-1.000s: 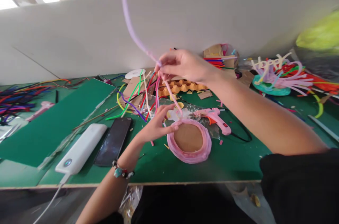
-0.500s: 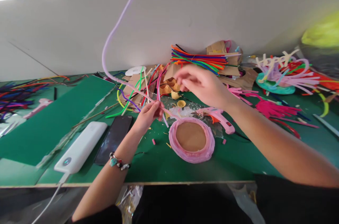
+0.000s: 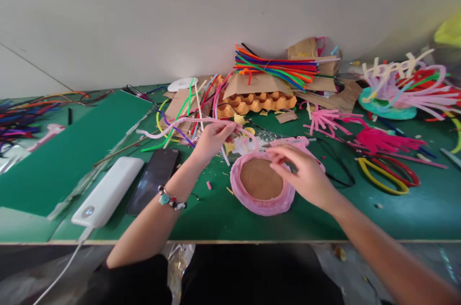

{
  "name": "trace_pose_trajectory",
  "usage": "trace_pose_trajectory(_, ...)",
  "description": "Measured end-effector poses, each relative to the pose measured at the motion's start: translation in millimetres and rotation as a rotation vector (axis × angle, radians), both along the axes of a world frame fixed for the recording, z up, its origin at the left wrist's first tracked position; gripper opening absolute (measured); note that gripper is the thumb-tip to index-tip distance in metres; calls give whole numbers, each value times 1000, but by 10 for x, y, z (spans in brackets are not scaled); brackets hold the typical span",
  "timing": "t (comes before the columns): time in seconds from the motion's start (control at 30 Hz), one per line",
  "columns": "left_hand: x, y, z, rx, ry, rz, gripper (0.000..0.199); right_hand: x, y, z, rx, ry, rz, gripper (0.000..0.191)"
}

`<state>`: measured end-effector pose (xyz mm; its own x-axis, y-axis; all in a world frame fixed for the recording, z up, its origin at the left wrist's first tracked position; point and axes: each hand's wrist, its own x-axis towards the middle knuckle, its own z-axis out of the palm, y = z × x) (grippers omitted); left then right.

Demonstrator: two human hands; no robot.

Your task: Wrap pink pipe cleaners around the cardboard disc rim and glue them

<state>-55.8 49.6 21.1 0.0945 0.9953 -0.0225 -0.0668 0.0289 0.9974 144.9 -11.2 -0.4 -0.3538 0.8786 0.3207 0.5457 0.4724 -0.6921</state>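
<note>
A round piece with a brown cardboard middle and a rim of coiled pink pipe cleaners [image 3: 259,205] lies flat on the green table. My left hand [image 3: 215,138], above and to the left of it, pinches a pale pink-lilac pipe cleaner [image 3: 173,125]. The free end trails left over loose strands, while the other end curves down to the coiled rim. At the rim's upper right is my right hand [image 3: 300,170], thumb and fingers apart with nothing visible between them. Behind that hand lies a pink glue gun [image 3: 300,144], partly covered.
A white power bank [image 3: 108,192] and a dark phone [image 3: 154,177] lie to the left, beside a green board [image 3: 72,151]. Egg-carton material [image 3: 259,102] and a bundle of coloured pipe cleaners [image 3: 273,67] are behind. Yellow-handled scissors [image 3: 383,177] rest on the right.
My right hand has come down from above the glue gun to the rim. My left hand has moved up and right, and the pipe cleaner's raised free end has dropped low to the left.
</note>
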Motion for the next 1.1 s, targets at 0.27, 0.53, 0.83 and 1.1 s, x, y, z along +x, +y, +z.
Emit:
trace_pose_trajectory(0.27,57,57,203,271,461,-51,24,-319,561,217,-266,55,265,16)
trace_pose_trajectory(0.53,27,26,-68,283,234,-402,16,-476,735,281,-515,405,299,11)
trace_pose_trajectory(0.83,-97,0,-255,472,696,-252,7,-557,779,199,-587,523,189,13)
trace_pose_trajectory(1.1,-38,-79,-169,699,886,-337,14,-504,752,279,-598,542,129,15)
